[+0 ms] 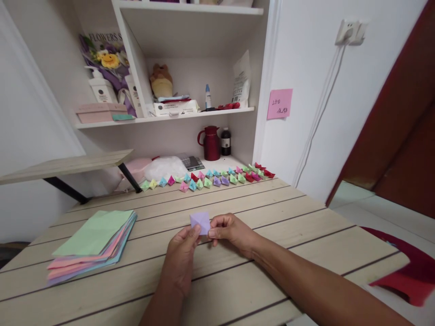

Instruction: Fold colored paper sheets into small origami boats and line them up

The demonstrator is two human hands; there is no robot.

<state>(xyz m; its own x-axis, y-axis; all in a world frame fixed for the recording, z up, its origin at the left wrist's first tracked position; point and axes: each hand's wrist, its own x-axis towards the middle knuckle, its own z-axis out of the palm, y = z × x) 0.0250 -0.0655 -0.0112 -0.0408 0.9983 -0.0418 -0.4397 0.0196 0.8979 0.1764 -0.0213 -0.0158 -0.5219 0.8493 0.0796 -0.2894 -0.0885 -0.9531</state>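
So both hands are in the lower middle of the frame, working one small piece of folded lavender paper (201, 221). Left hand (181, 253) has its thumb laid over the lower edge with the fingers curled behind, nearly closed, so I'd say it's the steadying side. Right hand (234, 233) is pinched up too, thumb and fingertips together at the paper's right corner, probably because a corner is easiest to control there. The paper's held up off the tabletop (231, 290), which I guess lets the fingers get at both faces.

The stack of colored sheets (95, 233) sits at the left of the frame, fanned a bit at the near side, so single sheets look easy to grab. The little folded paper pieces (208, 183) are lined up along the far edge in the center, likely to stay out of the way of the elbows.

Room-wise: a strip of planks separates the hands from those rows, and there's more planking right of the right forearm. Tabletop corner is rounded off at lower right, with a red stool (401, 262) beyond and below it. Upper left, the raised wooden riser (64, 165) looks like the main thing that would limit a reach that way.
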